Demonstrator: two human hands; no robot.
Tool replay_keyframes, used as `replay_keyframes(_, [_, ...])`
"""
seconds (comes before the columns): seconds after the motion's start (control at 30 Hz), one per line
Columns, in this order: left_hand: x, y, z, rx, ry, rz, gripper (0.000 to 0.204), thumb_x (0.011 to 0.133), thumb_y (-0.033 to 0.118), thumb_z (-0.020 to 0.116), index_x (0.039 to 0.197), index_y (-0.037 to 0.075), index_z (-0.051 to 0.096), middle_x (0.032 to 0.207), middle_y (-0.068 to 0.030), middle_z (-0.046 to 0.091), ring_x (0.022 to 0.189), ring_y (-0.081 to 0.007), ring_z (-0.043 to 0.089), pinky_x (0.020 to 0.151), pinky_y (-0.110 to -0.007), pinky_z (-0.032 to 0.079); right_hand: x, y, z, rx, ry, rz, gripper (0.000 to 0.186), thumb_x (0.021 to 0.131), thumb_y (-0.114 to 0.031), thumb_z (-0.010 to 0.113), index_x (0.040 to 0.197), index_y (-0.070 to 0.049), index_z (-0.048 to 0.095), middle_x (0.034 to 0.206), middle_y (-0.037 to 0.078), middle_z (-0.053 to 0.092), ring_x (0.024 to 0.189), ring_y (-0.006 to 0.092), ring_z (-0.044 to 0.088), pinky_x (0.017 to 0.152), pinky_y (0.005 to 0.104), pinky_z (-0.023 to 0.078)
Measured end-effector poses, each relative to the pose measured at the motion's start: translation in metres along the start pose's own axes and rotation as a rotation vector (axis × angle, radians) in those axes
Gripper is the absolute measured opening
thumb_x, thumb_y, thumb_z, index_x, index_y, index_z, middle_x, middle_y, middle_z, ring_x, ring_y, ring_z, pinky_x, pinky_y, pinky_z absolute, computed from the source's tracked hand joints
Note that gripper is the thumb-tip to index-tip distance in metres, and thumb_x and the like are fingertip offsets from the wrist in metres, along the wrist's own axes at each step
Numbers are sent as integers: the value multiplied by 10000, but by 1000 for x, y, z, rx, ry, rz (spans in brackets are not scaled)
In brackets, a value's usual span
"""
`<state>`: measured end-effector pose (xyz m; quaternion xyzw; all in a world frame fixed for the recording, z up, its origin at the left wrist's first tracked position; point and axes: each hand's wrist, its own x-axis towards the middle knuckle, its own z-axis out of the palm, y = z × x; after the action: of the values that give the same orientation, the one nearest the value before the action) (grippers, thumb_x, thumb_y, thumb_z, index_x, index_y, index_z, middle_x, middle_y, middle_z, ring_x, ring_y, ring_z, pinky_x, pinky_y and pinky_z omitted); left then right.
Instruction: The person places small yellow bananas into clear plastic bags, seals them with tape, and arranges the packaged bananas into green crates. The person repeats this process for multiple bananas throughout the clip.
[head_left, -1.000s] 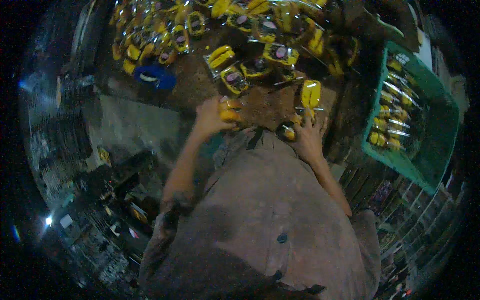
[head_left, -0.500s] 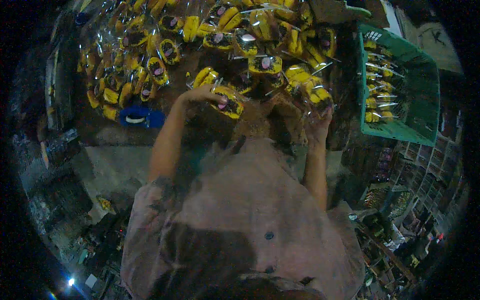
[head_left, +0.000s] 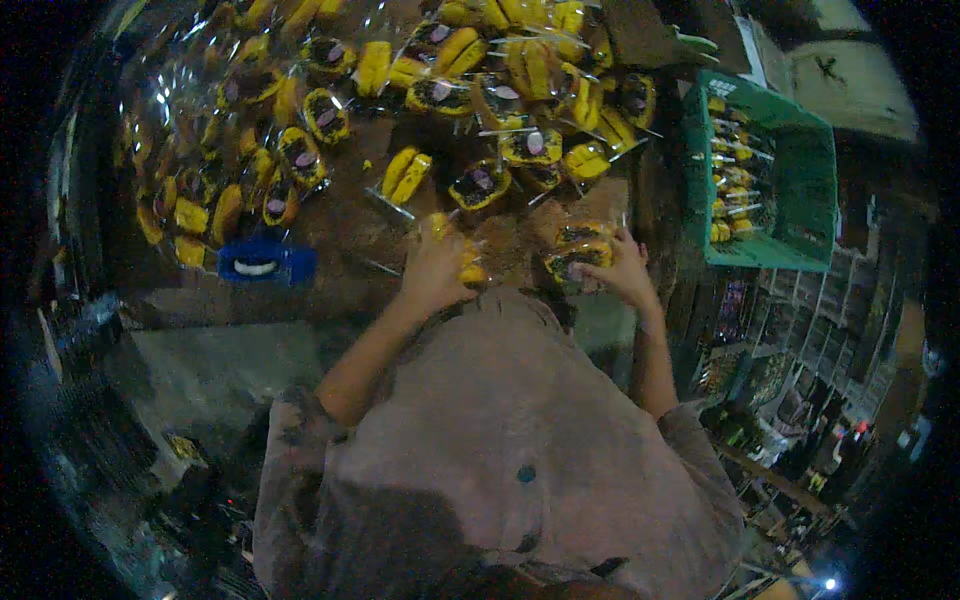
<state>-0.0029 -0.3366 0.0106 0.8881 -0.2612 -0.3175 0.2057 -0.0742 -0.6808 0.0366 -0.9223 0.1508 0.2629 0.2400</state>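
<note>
My left hand [head_left: 436, 265] rests on a clear-wrapped yellow packet [head_left: 458, 250] at the near edge of the brown table [head_left: 340, 240], fingers closed over it. My right hand [head_left: 618, 268] grips another wrapped yellow packet [head_left: 578, 250] by its side. Several more yellow packets in clear film [head_left: 480, 90] lie spread across the table beyond both hands. My grey-brown shirt fills the lower middle of the view.
A green crate [head_left: 800, 170] holding several small yellow items stands to the right of the table. A blue object [head_left: 262, 262] lies at the table's near left edge. Dark shelving with goods runs along the right side.
The view has shifted so the table sits higher. Both hands have come closer to my body, each with a packet, and the right hand now grips a packet near the table edge.
</note>
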Motion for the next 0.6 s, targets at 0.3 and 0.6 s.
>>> replay_keyframes(0.3, [4, 10, 16, 33, 133, -166, 871, 598, 496, 892, 1295, 68, 592, 1446, -189, 509, 1436, -497, 278, 1134, -694, 243, 62, -23, -40, 538, -427, -408, 584, 800, -197, 846, 1308, -19, 621, 1282, 89, 639, 1191, 220, 591, 1064, 399, 441])
replay_keyframes(0.6, [-41, 43, 73, 124, 235, -566, 917, 628, 519, 877, 1312, -10, 571, 1459, -173, 508, 1471, -478, 212, 1139, -657, 229, 159, -104, 20, 708, -568, -621, 528, 830, -334, 835, 1225, -26, 668, 1133, 50, 702, 1018, 132, 643, 897, 318, 524])
